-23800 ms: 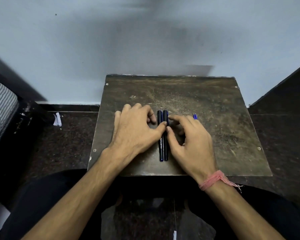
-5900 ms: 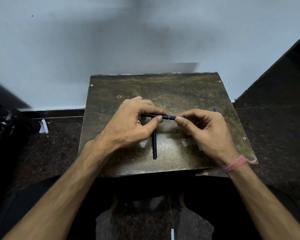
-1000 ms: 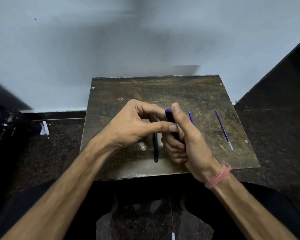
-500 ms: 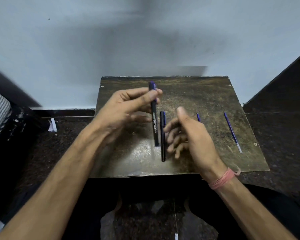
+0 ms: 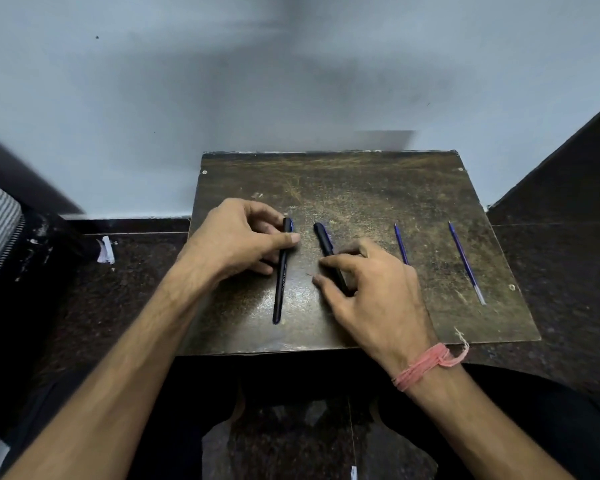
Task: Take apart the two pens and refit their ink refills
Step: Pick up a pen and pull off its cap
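Tabletop [image 5: 378, 188]: small, dark, scratched board at centre frame, its far edge against a pale wall [image 5: 222, 81]; dark speckled floor [image 5: 125, 292] on either side

Left pen [image 5: 282, 271]: dark barrel lying flat on the tabletop, centre frame, running nearly straight up and down the picture, upper end slightly right of lower end

Left hand [image 5: 236, 242]: resting over the upper part of the left pen; grip closed loosely on the barrel, thumb laid across it from the near side and fingers curled at its top end from the left

Right pen [image 5: 324, 239]: dark barrel lying flat just right of the left pen, apart from it, slanted with its upper end toward the left; lower half hidden under the hand

Right hand [image 5: 371, 289]: lying over the lower part of the right pen; grip lightly closed on it, forefinger and thumb tips on the barrel's left side, other fingers passing over it. Pink thread band [image 5: 426, 365] tied round this wrist

Near refill [image 5: 401, 244]: thin blue ink tube, bare on the tabletop, just right of the right hand; lower end hidden behind the knuckles

Far refill [image 5: 465, 261]: thin blue ink tube with a pale tip at its lower end, lying alone well right of centre, near the tabletop's right edge

Scrap of white paper [image 5: 105, 250]: on the floor at left of frame
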